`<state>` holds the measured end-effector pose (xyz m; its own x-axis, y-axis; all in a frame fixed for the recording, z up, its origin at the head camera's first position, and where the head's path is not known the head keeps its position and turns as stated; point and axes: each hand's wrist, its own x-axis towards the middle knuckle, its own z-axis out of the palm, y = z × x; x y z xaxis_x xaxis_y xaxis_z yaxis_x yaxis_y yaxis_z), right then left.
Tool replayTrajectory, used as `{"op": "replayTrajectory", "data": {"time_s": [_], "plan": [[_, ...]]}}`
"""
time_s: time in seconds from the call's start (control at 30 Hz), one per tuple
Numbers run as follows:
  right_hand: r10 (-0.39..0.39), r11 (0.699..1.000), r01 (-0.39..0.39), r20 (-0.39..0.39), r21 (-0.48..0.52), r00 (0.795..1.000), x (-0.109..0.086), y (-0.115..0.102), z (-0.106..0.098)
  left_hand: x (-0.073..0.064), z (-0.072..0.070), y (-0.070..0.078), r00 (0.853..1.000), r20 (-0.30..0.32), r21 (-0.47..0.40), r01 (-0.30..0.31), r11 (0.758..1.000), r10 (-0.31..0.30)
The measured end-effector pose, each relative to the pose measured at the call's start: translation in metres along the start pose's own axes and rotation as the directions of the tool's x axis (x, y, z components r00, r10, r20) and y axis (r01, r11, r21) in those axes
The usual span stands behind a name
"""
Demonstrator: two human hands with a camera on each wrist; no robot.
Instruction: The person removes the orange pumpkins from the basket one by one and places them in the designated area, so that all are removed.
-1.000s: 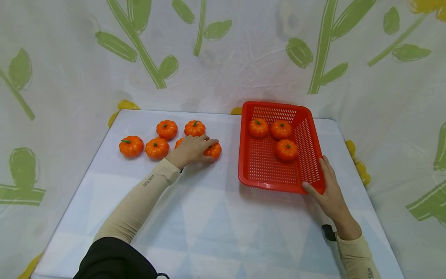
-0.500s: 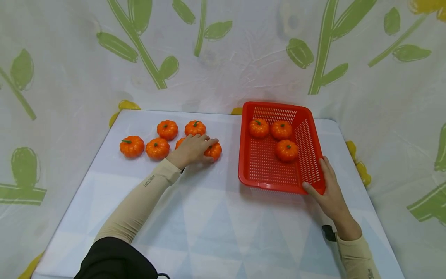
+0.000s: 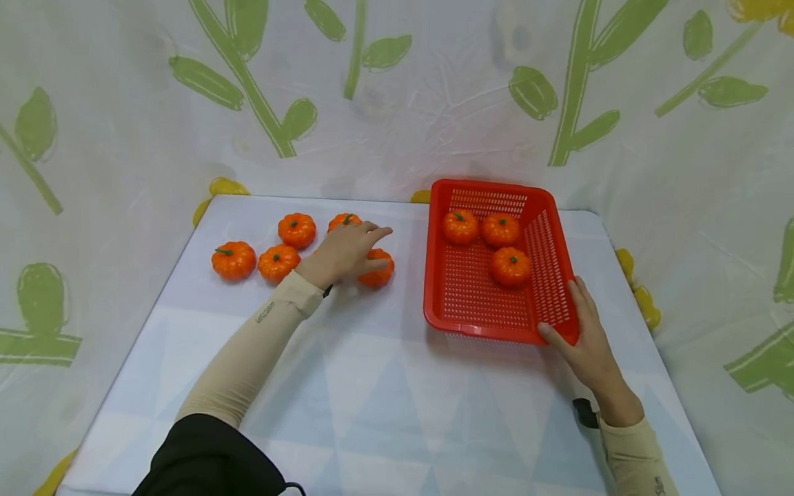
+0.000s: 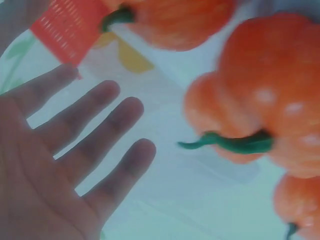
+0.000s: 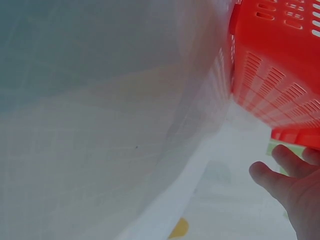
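Note:
My left hand (image 3: 349, 251) hovers over the small orange pumpkins with its fingers spread and nothing held, as the left wrist view confirms. Just under its thumb sits one pumpkin (image 3: 380, 270); another pumpkin (image 3: 343, 220) shows behind the knuckles. One more is almost wholly hidden beneath this hand. At the near right corner of a red plastic basket (image 3: 474, 331), my right hand (image 3: 589, 348) rests with its thumb on the front rim and its fingers along the side. Its fingers (image 5: 272, 180) look straight below the basket wall in the right wrist view.
Further left on the table lie three more pumpkins, the outermost pumpkin (image 3: 233, 260) near the table's left edge. Inside the basket, three pumpkins sit toward the back, one being the front pumpkin (image 3: 511, 267). A leaf-patterned curtain (image 3: 397, 138) closes off the back and sides.
My left hand has lifted off the rightmost loose pumpkin and shifted slightly back, its fingers spreading. That pumpkin stays in place. The right hand and basket have not moved.

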<state>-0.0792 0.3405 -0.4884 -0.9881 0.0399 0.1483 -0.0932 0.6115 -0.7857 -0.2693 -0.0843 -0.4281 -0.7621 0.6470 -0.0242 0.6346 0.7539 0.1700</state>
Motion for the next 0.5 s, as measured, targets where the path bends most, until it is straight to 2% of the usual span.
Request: {"op": "replayTrajectory", "data": {"time_s": [0.27, 0.4, 0.5], "plan": [[0.01, 1.0, -0.011, -0.003, -0.017, 1.0, 0.001, 0.003, 0.001, 0.027, -0.025, 0.028, 0.996, -0.08, 0.022, -0.024, 0.999, 0.026], [0.005, 1.0, -0.005, -0.004, -0.015, 1.0, 0.0, 0.003, 0.0, 0.043, -0.035, 0.046, 0.989, -0.13, 0.033, -0.073, 0.997, 0.076], [-0.004, 1.0, 0.004, -0.004, -0.008, 1.0, -0.001, 0.002, 0.0, 0.056, -0.041, 0.06, 0.983, -0.14, 0.039, -0.111, 0.993, 0.115]]}}
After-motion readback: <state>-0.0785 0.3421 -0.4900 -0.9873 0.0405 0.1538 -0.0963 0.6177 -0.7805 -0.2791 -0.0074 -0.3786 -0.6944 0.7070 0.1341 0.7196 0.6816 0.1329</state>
